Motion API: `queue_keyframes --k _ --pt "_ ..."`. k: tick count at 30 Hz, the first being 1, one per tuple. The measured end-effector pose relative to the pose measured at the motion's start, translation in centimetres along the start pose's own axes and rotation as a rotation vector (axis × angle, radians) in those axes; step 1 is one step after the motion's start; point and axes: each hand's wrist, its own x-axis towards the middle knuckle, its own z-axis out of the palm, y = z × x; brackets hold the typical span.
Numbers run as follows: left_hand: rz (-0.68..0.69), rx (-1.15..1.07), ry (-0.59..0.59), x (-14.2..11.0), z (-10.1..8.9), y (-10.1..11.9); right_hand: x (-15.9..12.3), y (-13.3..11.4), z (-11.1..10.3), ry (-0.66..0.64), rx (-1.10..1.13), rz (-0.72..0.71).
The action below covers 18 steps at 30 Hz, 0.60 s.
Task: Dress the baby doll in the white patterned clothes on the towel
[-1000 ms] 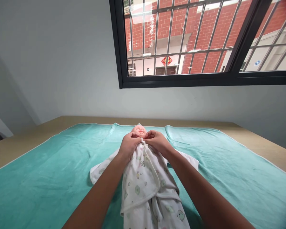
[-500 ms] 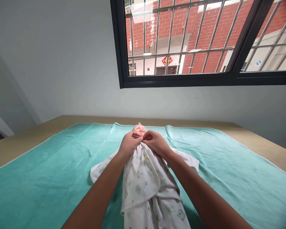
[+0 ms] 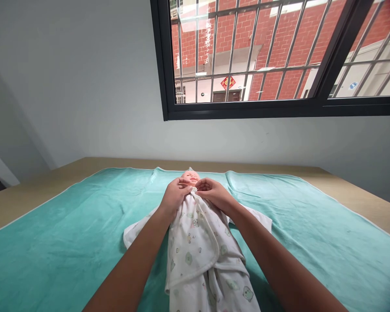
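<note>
My left hand and right hand are hiding much of the doll's neck, and their grip at the collar is showing too small to tell. My forearms are blocking parts of both sleeves. The bottom edge is cutting off the clothes and cloth; the top and right edges are cropping the window.

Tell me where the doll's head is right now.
In the head view, the doll's head lies just left of centre, beyond the left hand and right hand at the white garment's collar, near the far edge of the turquoise cloth.
</note>
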Motion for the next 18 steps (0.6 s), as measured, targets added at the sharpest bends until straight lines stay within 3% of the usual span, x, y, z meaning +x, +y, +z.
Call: queue_keyframes --k 7,14,18 --pt "-0.003 -0.002 -0.012 -0.1 0.1 0.0 -0.3 -0.3 -0.1 0.009 -0.018 0.027" --pt "-0.01 0.0 0.016 0.0 0.1 -0.1 -0.2 0.1 0.2 0.082 -0.137 -0.095" --pt "-0.008 -0.032 -0.03 -0.3 0.2 0.2 0.0 0.9 0.7 0.153 -0.221 -0.153"
